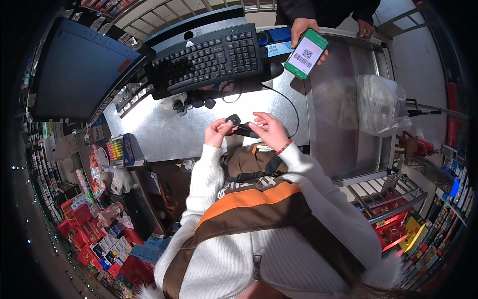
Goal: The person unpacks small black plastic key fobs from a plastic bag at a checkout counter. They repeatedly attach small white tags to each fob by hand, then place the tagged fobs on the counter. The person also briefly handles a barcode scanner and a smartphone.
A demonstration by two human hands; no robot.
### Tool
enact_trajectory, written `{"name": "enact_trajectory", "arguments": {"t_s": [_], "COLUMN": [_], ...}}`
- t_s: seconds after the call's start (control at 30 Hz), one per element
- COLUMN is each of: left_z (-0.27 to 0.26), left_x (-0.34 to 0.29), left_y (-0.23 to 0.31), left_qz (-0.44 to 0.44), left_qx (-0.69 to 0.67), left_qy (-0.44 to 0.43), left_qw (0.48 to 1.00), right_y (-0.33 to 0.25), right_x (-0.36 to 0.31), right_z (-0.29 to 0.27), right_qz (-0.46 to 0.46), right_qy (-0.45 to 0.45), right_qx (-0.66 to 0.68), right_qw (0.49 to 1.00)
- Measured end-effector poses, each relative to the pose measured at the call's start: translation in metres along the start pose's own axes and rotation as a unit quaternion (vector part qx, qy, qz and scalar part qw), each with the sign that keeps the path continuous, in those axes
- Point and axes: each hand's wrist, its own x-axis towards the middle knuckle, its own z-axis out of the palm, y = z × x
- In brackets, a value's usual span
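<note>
Over the metal counter (184,137), both of my hands are close together, fingers closed. My left hand (216,132) pinches a small black rounded-square piece (232,119), like a security tag. My right hand (271,130) grips a dark, narrow thing (245,131) right beside it; whether the two are joined I cannot tell. Similar small black pieces (201,101) lie on the counter just beyond, below the keyboard. Across the counter, another person's hand (303,31) holds up a green-framed phone (305,54) showing a square code and a barcode.
A black keyboard (206,59) stands tilted at the back, with a monitor (79,70) to its left. A black cable (297,112) loops right of my hands. A clear plastic bag (381,104) lies on the right. Boxed goods (94,231) fill the lower left.
</note>
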Motion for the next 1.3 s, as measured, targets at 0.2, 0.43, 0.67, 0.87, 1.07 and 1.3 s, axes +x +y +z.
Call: {"name": "enact_trajectory", "arguments": {"t_s": [0.2, 0.43, 0.67, 0.87, 1.07, 1.3], "left_z": [-0.083, -0.112, -0.121, -0.133, -0.155, -0.176], "left_x": [0.005, 0.003, 0.006, 0.02, 0.025, 0.042], "left_y": [-0.006, -0.01, -0.027, -0.031, -0.033, -0.028], "left_qz": [0.015, 0.046, 0.048, 0.042, 0.06, 0.06], "left_qx": [-0.059, -0.069, -0.084, -0.099, -0.116, -0.063], "left_qy": [0.141, 0.172, 0.216, 0.211, 0.217, 0.24], "left_qw": [0.988, 0.982, 0.972, 0.971, 0.967, 0.967], "right_y": [0.02, 0.032, -0.045, -0.079, -0.094, -0.107], "right_x": [0.057, 0.07, -0.017, -0.003, 0.003, -0.001], "right_z": [0.073, 0.033, -0.118, -0.131, -0.126, -0.122], "right_qz": [-0.021, 0.104, 0.122, 0.055, 0.08, 0.126], "right_qy": [-0.286, -0.357, 0.142, 0.276, 0.268, 0.242], "right_qx": [-0.319, -0.085, 0.3, 0.397, 0.298, 0.26], "right_qw": [0.903, 0.924, 0.935, 0.874, 0.913, 0.926]}}
